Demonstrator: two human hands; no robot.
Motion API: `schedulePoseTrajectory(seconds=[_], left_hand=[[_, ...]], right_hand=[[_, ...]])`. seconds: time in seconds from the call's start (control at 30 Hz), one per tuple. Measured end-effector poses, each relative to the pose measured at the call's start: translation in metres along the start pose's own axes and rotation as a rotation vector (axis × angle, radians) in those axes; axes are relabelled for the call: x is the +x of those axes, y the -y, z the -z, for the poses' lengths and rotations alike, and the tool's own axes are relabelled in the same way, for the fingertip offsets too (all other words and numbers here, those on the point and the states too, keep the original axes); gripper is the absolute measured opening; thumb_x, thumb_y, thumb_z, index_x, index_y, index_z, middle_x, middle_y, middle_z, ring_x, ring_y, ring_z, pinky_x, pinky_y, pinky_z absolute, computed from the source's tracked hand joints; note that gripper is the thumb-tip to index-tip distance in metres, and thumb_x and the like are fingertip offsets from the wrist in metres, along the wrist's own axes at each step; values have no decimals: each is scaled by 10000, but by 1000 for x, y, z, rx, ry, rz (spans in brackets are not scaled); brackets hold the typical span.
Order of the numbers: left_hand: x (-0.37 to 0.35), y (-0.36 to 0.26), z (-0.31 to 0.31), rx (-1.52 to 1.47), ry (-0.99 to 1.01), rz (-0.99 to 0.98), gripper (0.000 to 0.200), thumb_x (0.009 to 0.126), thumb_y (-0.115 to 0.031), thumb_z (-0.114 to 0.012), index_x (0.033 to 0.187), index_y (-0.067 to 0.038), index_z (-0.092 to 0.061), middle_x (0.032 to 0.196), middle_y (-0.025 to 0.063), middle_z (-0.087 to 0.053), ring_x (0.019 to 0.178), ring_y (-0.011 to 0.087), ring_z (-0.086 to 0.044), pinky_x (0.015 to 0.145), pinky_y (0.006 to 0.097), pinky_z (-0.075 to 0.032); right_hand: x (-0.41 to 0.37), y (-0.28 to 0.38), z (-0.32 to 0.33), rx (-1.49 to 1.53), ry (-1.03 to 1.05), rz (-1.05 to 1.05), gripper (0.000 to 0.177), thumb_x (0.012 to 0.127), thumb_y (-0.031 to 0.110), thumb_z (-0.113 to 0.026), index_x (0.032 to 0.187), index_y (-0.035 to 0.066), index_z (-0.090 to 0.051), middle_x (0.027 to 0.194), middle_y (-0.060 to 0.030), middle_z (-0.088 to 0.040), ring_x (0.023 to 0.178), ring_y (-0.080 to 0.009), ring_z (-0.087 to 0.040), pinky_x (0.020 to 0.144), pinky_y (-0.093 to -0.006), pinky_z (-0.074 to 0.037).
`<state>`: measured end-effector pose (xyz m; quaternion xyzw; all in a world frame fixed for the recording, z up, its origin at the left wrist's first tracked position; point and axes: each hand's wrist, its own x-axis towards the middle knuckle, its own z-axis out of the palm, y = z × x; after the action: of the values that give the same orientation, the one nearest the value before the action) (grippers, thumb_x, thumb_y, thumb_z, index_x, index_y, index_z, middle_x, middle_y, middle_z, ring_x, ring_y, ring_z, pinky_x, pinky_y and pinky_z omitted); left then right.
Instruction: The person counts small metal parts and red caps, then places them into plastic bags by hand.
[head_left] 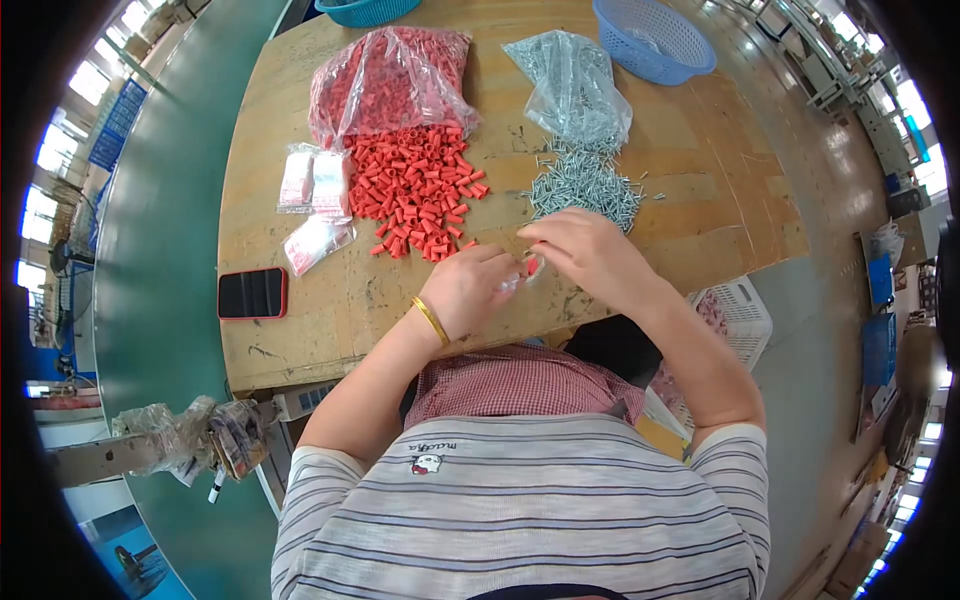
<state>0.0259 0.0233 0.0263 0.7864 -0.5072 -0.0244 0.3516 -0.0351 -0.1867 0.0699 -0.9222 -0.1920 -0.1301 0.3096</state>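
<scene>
My left hand [468, 290] is closed around a small clear plastic bag [510, 284] close to the table's front edge. A red piece [533, 266] shows at the bag's mouth, between the two hands. My right hand [590, 255] pinches its thumb and fingers together just above the bag; a fleck of red is at its fingertips, too small to make out. Beyond my left hand lies a heap of short red plastic sleeves [412, 190]. A pile of silvery screws [585, 190] spreads just past my right hand.
Behind the heaps lie a large bag of red sleeves [395, 80] and a bag of screws [572, 85]. Flat small bags [318, 243] and a phone [252, 293] are at left. Baskets [655, 42] stand at the back; a white crate [742, 318] is below the table's right side.
</scene>
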Motion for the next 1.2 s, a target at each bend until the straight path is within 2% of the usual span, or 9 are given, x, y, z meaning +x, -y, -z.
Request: schedulePoseTrajectory(seconds=[0.1, 0.3, 0.4, 0.57, 0.67, 0.7, 0.87, 1.07, 1.2], left_hand=[[3, 1, 0, -69, -48, -4, 224, 766, -39, -697, 987, -66, -679, 848, 99, -617, 787, 290, -622, 708, 377, -522], [6, -1, 0, -134, -70, -45, 217, 770, -34, -684, 984, -65, -668, 866, 105, -622, 804, 301, -627, 712, 386, -519], [8, -1, 2, -182, -39, -25, 236, 779, -50, -662, 1013, -77, -650, 877, 116, -606, 826, 322, -618, 745, 406, -521], [4, -1, -6, -306, -96, 54, 235, 806, -35, -658, 1039, -66, -654, 919, 111, -658, 837, 279, -653, 772, 345, -525], [0, -8, -17, -715, -174, 425, 161, 880, -75, -691, 1034, -31, -674, 917, -1, -660, 817, 78, -591, 727, 243, -482], [2, -14, -13, -836, -135, 540, 207, 876, -96, -715, 1068, -29, -675, 917, -1, -670, 838, 62, -589, 757, 234, -485], [1, -12, -28, -979, -155, 674, 135, 885, -103, -712, 991, -21, -701, 838, -27, -646, 778, 51, -559, 711, 222, -468], [-8, -7, -39, -827, -182, 610, 123, 909, -133, -687, 984, -37, -701, 816, -50, -606, 741, 46, -526, 668, 224, -449], [-5, -8, -40, -971, -118, 723, 151, 908, -121, -678, 1025, -25, -683, 827, -45, -604, 741, 37, -520, 657, 199, -430]], right_hand=[[-12, 6, -5, 373, -13, -332, 188, 908, 126, -630, 1058, 31, -693, 1007, -109, -688, 1015, -256, -631, 872, -351, -503], [-32, -14, -24, 265, -68, -132, 239, 919, 105, -628, 1143, 33, -671, 1174, -108, -654, 1123, -226, -598, 974, -344, -456], [-35, -10, -12, 453, -140, -310, 230, 917, 105, -631, 1128, 21, -665, 1176, -106, -640, 1148, -211, -579, 989, -341, -439], [-54, -14, -24, 691, -25, -566, 128, 950, 107, -619, 1020, 3, -645, 975, -27, -622, 895, -90, -583, 810, -259, -471], [-60, -13, -37, 834, -195, -581, 121, 959, 117, -628, 1006, 7, -643, 881, 23, -598, 788, -36, -522, 704, -206, -433], [-61, -12, -40, 859, -240, -570, 120, 962, 120, -632, 1001, 8, -643, 850, 39, -590, 752, -18, -502, 669, -189, -420], [-63, -4, -42, 894, -281, -578, 131, 960, 120, -634, 1014, 1, -636, 888, 25, -610, 795, -28, -525, 703, -198, -437], [-65, 7, -48, 744, -380, -595, 83, 957, 118, -612, 953, 37, -630, 803, 27, -566, 721, -32, -506, 626, -218, -421], [-70, 3, -58, 807, -460, -564, 107, 932, 126, -622, 880, 34, -632, 754, -1, -581, 680, -52, -531, 596, -237, -436]])
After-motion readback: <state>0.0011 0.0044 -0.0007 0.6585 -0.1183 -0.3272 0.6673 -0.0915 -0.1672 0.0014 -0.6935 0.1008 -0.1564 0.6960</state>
